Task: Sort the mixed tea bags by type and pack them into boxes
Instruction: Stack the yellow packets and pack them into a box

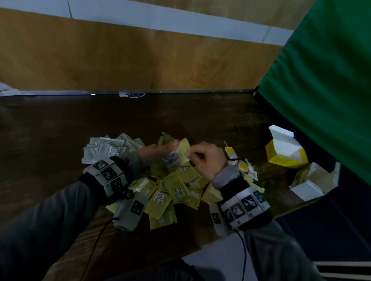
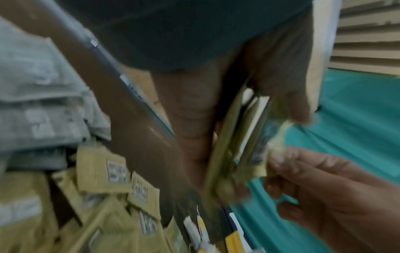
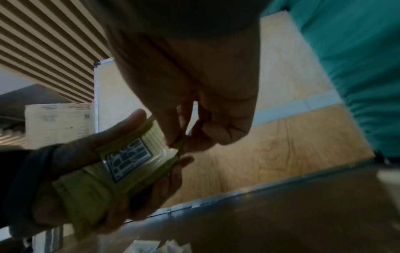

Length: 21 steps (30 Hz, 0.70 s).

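A heap of green tea packets (image 1: 174,192) lies on the dark table (image 1: 51,134), with grey packets (image 1: 107,148) piled at its far left. My left hand (image 1: 159,151) grips a stack of green packets (image 3: 129,159) (image 2: 233,147) above the heap. My right hand (image 1: 205,158) pinches one green packet (image 1: 184,150) at the edge of that stack, thumb and forefinger (image 3: 173,130) closed on its corner. Loose white and yellow tagged tea bags (image 1: 243,166) lie right of the heap.
An open yellow box (image 1: 286,151) stands at the table's right edge, with an open green box (image 1: 311,181) nearer me beside it. A green cloth (image 1: 332,85) hangs at the right. A wood floor lies beyond the table's far edge.
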Each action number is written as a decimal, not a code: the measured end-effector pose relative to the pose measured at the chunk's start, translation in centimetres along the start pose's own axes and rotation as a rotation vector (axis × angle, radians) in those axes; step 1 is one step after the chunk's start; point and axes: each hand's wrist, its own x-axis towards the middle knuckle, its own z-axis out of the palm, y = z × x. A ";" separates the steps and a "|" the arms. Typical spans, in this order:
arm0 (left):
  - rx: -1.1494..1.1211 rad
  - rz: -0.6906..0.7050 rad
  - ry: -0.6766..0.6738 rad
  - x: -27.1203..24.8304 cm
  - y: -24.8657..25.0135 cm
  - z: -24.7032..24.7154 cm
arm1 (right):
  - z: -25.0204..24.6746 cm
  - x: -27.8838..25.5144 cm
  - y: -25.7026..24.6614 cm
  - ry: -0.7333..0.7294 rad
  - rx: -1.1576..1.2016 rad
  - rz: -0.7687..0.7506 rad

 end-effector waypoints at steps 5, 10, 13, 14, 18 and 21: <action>0.116 -0.053 0.103 -1.2 -0.3 -2.7 | 2.0 0.9 -0.1 0.077 0.317 0.207; -0.042 0.078 0.261 -1.8 -0.9 -6.3 | 5.8 -1.5 1.0 -0.401 -0.071 0.243; 0.197 0.062 0.368 -1.6 -1.6 -7.3 | 9.4 -3.8 0.8 -0.626 -0.300 0.171; 0.381 0.043 0.358 -1.4 -2.2 -7.5 | 10.3 -4.3 0.9 -0.658 -0.368 0.168; 1.145 -0.079 0.140 -1.8 -5.0 -5.6 | 11.9 -3.7 1.8 -0.870 -0.444 0.259; 1.515 -0.105 -0.121 -2.2 -8.4 -3.9 | 11.6 -3.4 2.2 -0.856 -0.412 0.236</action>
